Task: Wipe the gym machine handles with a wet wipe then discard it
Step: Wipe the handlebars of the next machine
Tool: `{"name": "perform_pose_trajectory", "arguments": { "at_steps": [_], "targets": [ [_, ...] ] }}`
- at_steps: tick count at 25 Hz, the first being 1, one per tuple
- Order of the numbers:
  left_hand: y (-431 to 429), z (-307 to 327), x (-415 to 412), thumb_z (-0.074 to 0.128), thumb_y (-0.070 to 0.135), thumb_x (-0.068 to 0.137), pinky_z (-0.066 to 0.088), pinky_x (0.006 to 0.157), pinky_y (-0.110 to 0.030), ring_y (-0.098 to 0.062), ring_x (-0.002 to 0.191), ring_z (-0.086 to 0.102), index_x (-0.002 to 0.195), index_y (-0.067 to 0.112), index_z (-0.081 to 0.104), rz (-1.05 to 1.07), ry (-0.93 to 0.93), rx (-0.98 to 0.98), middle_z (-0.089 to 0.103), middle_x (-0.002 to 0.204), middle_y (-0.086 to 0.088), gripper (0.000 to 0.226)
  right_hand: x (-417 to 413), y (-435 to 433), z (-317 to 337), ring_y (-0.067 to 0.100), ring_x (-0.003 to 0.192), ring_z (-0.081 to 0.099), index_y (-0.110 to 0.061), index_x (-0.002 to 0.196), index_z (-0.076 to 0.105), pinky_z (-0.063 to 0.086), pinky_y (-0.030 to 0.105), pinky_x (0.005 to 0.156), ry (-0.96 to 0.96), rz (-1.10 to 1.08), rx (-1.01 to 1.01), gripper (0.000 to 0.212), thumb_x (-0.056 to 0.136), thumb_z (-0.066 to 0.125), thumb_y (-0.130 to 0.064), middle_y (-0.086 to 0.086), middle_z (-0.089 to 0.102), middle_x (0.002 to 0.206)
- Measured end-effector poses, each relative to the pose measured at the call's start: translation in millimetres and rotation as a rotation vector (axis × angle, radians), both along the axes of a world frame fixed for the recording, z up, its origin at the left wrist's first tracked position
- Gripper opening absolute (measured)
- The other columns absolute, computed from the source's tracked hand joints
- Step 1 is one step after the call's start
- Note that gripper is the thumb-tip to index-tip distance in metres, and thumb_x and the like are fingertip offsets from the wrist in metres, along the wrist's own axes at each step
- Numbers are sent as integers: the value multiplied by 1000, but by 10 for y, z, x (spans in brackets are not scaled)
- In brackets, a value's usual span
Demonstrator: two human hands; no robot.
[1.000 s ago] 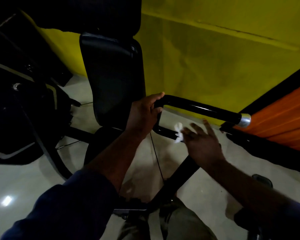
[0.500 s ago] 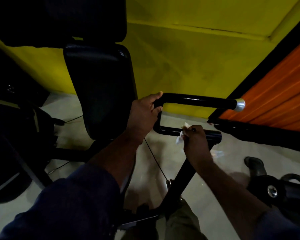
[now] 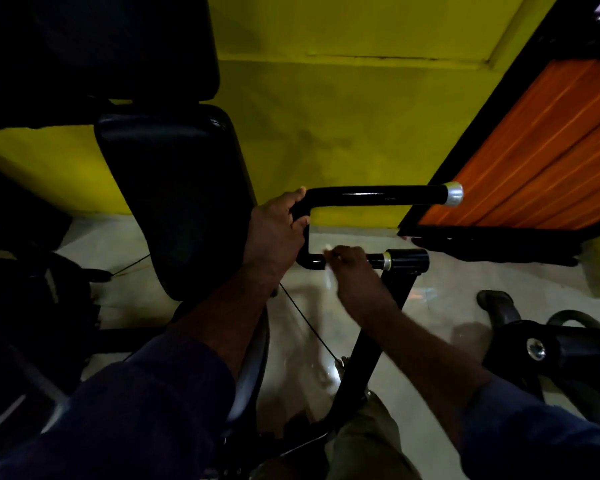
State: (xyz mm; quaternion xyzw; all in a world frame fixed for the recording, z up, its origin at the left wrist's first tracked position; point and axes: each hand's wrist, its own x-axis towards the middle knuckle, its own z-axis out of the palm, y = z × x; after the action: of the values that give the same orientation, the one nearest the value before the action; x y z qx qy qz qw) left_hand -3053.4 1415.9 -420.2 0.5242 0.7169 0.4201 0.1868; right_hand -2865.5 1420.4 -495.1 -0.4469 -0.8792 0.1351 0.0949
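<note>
Wet wipe (image 3: 328,277) in right grip (image 3: 354,268) on handle (image 3: 378,195); left grip (image 3: 274,233) round bend beside pad (image 3: 174,202).

The right hand (image 3: 353,271) hides most of the wet wipe (image 3: 328,276) — only a small, blurry white bit sticks out. The left hand (image 3: 274,233) covers the bend of the handle (image 3: 378,195). The machine parts (image 3: 32,289) on the left are too dark to tell.
</note>
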Motion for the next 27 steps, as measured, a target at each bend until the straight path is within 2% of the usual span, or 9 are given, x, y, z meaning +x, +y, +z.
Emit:
{"name": "perform_pose_trajectory", "arguments": {
  "at_steps": [4,6,9,12,15,20,22,25,27],
  "targets": [
    [25,-53,-15,79,10,88,60,94,-35,-24,100,73,136,14,67,11,-21,32,75,121,-7,50,654,108,-39,42,115,57,0,139,58,49,45,103,-66,-242,-33,60,81,62,9,20,63,133],
    [34,-82,-10,79,7,87,60,92,-32,-24,98,72,135,12,68,2,-20,42,74,121,-7,50,367,31,-44,46,103,60,12,123,64,52,47,96,-104,-326,6,57,67,69,14,27,65,124],
    [55,-135,-44,80,6,87,55,90,-19,-21,97,72,135,11,68,-4,14,58,73,122,-7,50,-499,-239,-37,48,94,62,11,106,66,54,53,89,97,-261,-141,38,74,47,4,30,66,108],
    [65,-145,-33,80,5,87,52,84,-12,-22,94,71,135,12,68,-1,6,49,73,119,-6,50,-653,-248,-90,45,109,57,5,122,58,47,52,98,281,-212,-259,32,95,42,-1,28,58,118],
    [57,-115,-35,79,5,87,52,75,-12,-27,87,70,134,14,69,11,-49,34,72,106,-4,49,-176,-80,-63,30,104,58,-14,143,49,40,20,88,170,-249,-268,62,85,51,7,19,56,127],
    [46,-119,-32,80,7,86,56,84,-22,-23,93,72,134,14,69,6,-55,36,74,118,-3,49,120,8,113,10,101,56,-11,141,48,49,22,92,470,-303,-69,62,86,74,1,10,41,140],
    [55,-111,-42,81,6,86,56,86,-21,-19,95,71,133,14,69,4,-64,30,73,120,0,50,61,67,83,10,87,60,-11,129,59,46,20,87,495,-272,-96,48,86,79,-11,6,51,130],
    [53,-100,-50,80,6,86,54,82,-12,-16,94,71,133,16,70,18,-104,14,71,115,8,49,36,188,90,21,87,65,-24,79,75,42,31,81,262,-187,-22,9,82,80,-17,-5,70,94],
    [62,-114,-35,80,4,86,55,82,-15,-17,92,71,133,15,70,11,-102,24,72,111,5,49,81,233,73,14,87,63,-27,66,74,42,27,81,286,-143,-38,19,81,80,-17,-13,68,80]
  ]
}}
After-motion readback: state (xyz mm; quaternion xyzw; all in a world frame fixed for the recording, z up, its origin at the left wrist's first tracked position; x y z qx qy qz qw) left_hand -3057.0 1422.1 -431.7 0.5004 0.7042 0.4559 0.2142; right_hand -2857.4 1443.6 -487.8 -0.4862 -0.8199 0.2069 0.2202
